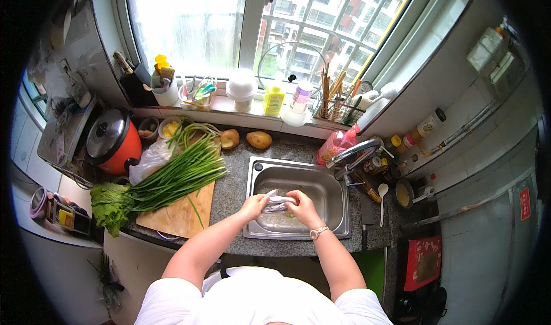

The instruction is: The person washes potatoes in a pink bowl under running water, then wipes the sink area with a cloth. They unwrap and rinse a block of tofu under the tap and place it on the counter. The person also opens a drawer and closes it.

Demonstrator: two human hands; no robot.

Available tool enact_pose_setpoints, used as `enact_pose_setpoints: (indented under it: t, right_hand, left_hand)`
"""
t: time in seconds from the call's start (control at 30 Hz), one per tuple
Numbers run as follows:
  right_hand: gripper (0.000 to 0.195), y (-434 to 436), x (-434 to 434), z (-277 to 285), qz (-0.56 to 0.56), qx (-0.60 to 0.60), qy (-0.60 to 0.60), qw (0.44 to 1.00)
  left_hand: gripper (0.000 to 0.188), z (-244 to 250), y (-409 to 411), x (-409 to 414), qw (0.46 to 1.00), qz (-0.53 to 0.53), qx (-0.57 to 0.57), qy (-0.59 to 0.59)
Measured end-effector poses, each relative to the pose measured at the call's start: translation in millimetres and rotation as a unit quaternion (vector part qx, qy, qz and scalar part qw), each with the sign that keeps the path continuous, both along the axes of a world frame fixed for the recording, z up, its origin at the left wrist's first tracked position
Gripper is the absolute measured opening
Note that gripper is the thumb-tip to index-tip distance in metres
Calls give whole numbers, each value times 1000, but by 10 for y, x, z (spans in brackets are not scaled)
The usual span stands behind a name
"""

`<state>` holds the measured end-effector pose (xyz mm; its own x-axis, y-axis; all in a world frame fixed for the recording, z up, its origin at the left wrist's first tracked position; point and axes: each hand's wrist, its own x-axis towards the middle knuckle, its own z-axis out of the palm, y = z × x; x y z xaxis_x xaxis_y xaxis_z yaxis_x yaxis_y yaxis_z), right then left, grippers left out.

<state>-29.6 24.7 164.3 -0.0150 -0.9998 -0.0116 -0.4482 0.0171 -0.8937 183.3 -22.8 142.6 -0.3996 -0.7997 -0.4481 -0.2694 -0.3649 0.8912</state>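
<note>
Over the stainless steel sink (301, 165), my left hand (255, 206) and my right hand (302, 207) grip the two ends of a crumpled, silvery-white item (279, 204). It looks like cloth or film, but I cannot tell which. A watch (319, 233) is on my right wrist. The chrome faucet (353, 152) stands at the basin's right rear. Left of the sink, a large bunch of green chives (181, 176) and leafy lettuce (112, 206) lie on and beside a wooden cutting board (181, 218).
Two potatoes (259, 140) sit behind the sink. A red rice cooker (118, 144) and a plastic bag (150, 161) are at the left. A pink bottle (335, 146), a white spoon (382, 202) and a small pot (403, 193) stand or lie to the right. Utensil holders line the windowsill.
</note>
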Motion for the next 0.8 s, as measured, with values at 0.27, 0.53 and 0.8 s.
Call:
enact_pose_setpoints:
  t: [0.27, 0.53, 0.8]
  right_hand:
    - [28, 88, 391, 294, -72, 13, -13, 997]
    - [18, 0, 917, 1025, 20, -264, 129, 956]
    - [30, 697, 1148, 336, 214, 72, 32, 974]
  left_hand:
    - [16, 99, -64, 561, 980, 120, -117, 110]
    - [7, 472, -279, 1381, 948, 105, -140, 266]
    - [33, -45, 508, 2155, 941, -73, -324, -63]
